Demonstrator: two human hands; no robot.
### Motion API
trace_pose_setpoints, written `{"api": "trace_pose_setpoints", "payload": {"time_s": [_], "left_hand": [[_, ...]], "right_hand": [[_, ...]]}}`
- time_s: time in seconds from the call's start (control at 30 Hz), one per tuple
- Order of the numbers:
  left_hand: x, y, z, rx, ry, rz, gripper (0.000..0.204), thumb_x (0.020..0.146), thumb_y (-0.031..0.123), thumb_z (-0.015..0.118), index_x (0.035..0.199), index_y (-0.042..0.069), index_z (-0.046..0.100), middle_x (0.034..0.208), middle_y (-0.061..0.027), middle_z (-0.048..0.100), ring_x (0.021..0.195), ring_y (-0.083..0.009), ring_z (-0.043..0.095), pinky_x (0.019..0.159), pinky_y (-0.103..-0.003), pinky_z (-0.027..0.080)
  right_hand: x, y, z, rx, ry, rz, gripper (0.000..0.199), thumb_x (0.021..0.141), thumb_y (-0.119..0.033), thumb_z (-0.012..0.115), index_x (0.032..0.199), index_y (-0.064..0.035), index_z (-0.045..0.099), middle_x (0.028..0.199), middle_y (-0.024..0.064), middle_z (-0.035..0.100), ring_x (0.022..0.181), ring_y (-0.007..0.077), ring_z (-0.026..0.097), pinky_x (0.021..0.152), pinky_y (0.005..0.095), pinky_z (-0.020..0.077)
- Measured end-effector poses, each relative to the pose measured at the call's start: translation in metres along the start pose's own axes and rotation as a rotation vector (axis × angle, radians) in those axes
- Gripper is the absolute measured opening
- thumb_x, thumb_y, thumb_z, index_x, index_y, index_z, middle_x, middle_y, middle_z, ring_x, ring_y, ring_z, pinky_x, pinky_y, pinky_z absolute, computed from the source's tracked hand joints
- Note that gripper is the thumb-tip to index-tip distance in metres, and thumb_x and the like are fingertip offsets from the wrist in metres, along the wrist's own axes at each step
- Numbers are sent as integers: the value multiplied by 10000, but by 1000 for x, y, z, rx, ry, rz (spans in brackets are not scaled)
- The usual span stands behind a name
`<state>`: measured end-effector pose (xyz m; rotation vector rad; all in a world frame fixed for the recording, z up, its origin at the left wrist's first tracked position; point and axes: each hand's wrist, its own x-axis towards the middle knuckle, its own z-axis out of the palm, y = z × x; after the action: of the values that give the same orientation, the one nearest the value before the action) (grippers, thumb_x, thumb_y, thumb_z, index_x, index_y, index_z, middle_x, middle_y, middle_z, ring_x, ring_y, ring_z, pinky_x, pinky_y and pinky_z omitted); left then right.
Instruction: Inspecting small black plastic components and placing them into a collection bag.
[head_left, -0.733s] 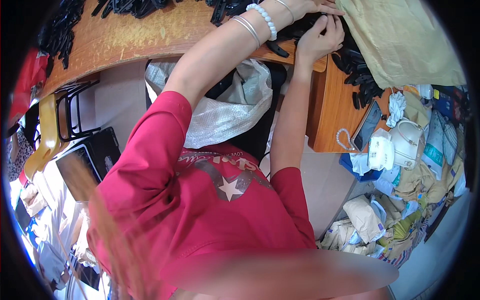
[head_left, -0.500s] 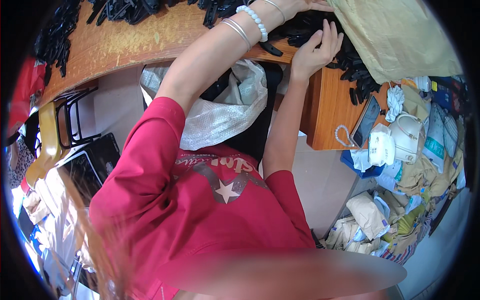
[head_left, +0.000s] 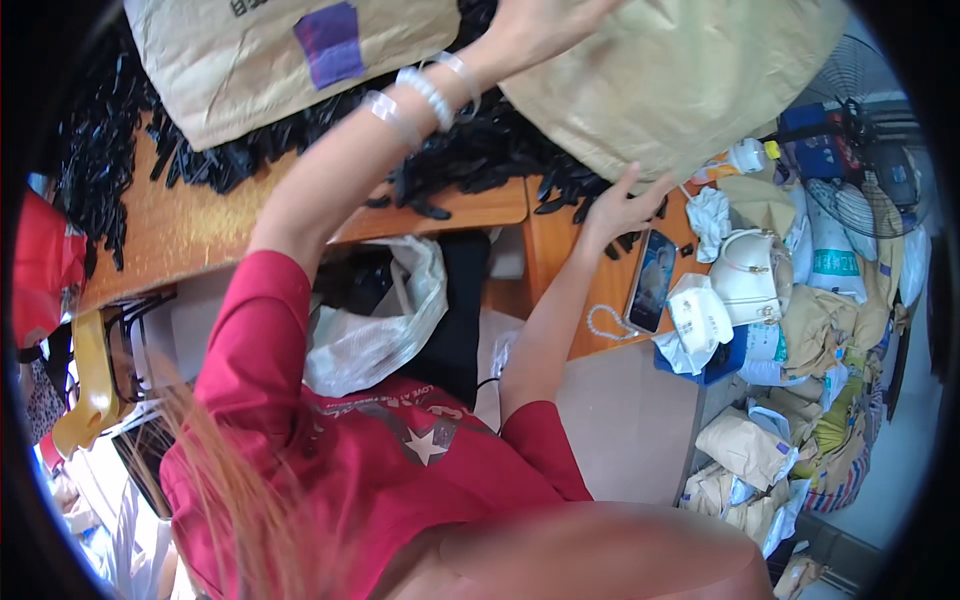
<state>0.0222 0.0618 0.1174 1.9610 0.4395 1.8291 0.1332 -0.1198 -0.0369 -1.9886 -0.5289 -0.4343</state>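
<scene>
My left hand (head_left: 535, 30), with bead bracelets on the wrist, reaches to the top of the view and lies with spread fingers on the left edge of a large tan paper sack (head_left: 690, 80). My right hand (head_left: 615, 210) is lower down, its thumb and fingers apart against the sack's bottom edge. The sack rests on a heap of small black parts (head_left: 470, 150) spread over a wooden table (head_left: 190, 230). A second brown sack (head_left: 230, 60) with a purple patch lies on the parts to the left.
A phone (head_left: 652, 280) and a white handbag (head_left: 750, 275) sit on the table's right end. Filled paper bags (head_left: 750, 450) pile on the floor at right, beside a fan (head_left: 870, 130). A white plastic bag (head_left: 380, 320) hangs under the table. A yellow chair (head_left: 85, 390) stands at left.
The view has closed in on the table. My right hand dropped from the sack's corner to its lower edge. My left hand stays at the sack's top.
</scene>
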Motion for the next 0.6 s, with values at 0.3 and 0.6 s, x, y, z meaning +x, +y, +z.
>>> {"api": "trace_pose_setpoints", "payload": {"time_s": [0.3,0.6], "left_hand": [[82,23,95,186,-368,-78,352,713,276,721,809,-57,657,780,-267,637,764,-390,643,678,-444,516],[63,-4,63,130,-199,47,185,775,147,618,716,-27,636,711,-266,595,712,-425,602,669,-488,470]], "right_hand": [[-13,-6,15,-38,-57,16,778,883,-500,540,1470,-97,228,1474,208,272,1372,345,258,1061,630,127],[-23,-4,28,-35,-209,-28,1195,716,-663,645,1479,-58,-48,1490,325,-17,1411,414,-12,1084,620,52]]}}
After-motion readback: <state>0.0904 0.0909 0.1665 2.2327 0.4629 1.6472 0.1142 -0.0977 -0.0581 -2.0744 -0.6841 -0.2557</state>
